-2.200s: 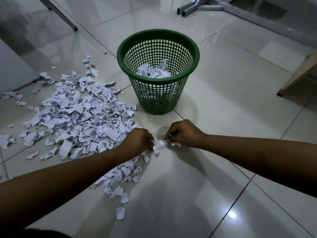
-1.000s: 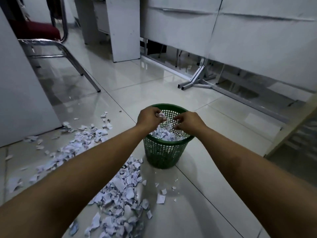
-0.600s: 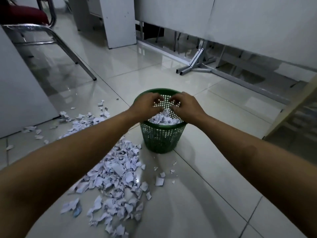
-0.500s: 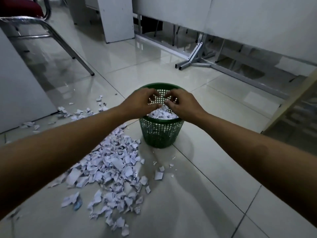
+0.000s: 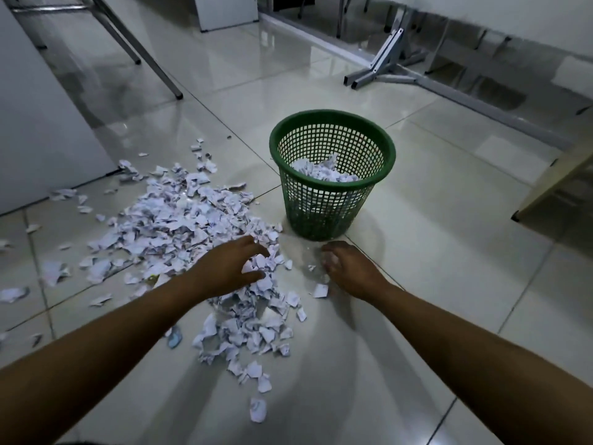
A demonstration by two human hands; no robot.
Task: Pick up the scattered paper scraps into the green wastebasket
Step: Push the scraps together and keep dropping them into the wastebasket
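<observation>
Green wastebasket [image 5: 332,175] w/ scraps inside stands far of both hands. Left hand [image 5: 224,271] spread on paper scraps [image 5: 173,226]; right hand [image 5: 348,268] curled, holding unclear.

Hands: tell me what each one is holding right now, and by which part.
Neither plainly holds anything. The left hand reaches with spread fingers onto the paper scraps; the right hand has fingers curled down at the floor, and any scrap under them is hidden.
</observation>
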